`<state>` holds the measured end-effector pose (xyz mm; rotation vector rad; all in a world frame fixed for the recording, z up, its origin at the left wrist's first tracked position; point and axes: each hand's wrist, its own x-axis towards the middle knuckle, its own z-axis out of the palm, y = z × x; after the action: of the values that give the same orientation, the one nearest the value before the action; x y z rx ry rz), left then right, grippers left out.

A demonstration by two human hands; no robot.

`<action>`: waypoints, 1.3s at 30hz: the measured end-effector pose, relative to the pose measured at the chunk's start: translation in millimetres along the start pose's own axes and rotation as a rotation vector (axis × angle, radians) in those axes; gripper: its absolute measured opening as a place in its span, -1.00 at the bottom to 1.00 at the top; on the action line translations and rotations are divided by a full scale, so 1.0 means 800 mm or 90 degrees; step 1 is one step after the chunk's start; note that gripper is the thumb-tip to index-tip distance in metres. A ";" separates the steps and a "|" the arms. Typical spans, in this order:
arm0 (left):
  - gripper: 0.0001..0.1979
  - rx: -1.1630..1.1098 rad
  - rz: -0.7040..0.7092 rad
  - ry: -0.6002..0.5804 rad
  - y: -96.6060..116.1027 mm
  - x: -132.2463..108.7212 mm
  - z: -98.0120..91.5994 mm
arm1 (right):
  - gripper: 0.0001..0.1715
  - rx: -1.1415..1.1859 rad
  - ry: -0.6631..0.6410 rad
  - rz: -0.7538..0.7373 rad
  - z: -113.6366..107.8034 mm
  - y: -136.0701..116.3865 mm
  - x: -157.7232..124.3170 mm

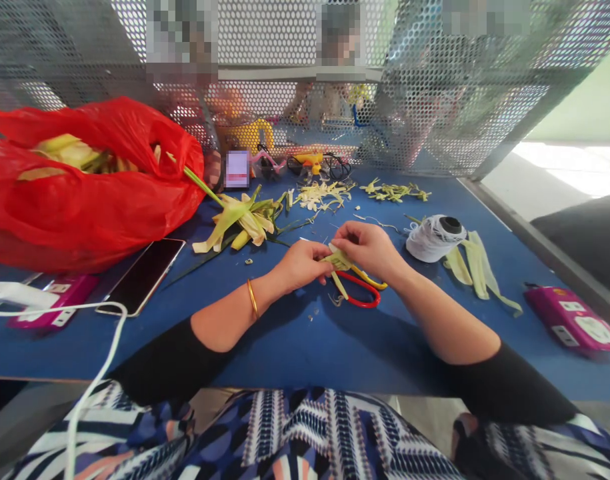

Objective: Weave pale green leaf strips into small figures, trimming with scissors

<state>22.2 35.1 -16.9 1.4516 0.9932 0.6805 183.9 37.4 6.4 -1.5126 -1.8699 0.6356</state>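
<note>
Over the middle of the blue table, my left hand [305, 265] and my right hand [369, 248] meet with fingertips pinched. Between them is a small pale-green strip of plant material, like a piece of husk [341, 260]; part of it is hidden by the fingers. A narrow pale stalk hangs from the same spot. Just below and behind the hands lie scissors [365, 304] with red and yellow handles, their blades mostly hidden. To the right of my right hand stands a spool of white thread [429, 240], with long pale husk strips [477, 270] beside it.
A red plastic bag [109, 207] holding husks fills the left, near a phone [143, 277] and a white cable [115, 327]. Husks [239, 223] and shredded pieces [325, 195] lie beyond the hands. A purple pack [575, 317] sits right; a perforated screen [295, 40] stands behind.
</note>
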 end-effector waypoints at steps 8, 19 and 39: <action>-0.79 0.088 0.036 -0.129 0.002 -0.004 -0.003 | -0.79 0.277 0.086 0.053 0.008 0.000 0.001; -0.77 -0.015 0.009 -0.133 0.010 -0.003 -0.008 | -0.77 0.364 0.124 0.049 0.019 -0.005 0.000; -0.80 -0.112 -0.078 0.055 0.020 -0.004 -0.002 | -0.51 0.366 0.029 0.113 0.007 0.003 0.006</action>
<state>22.6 33.4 -0.2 1.2064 1.0522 0.7278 181.0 42.4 1.9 -1.2935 -1.3588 1.0998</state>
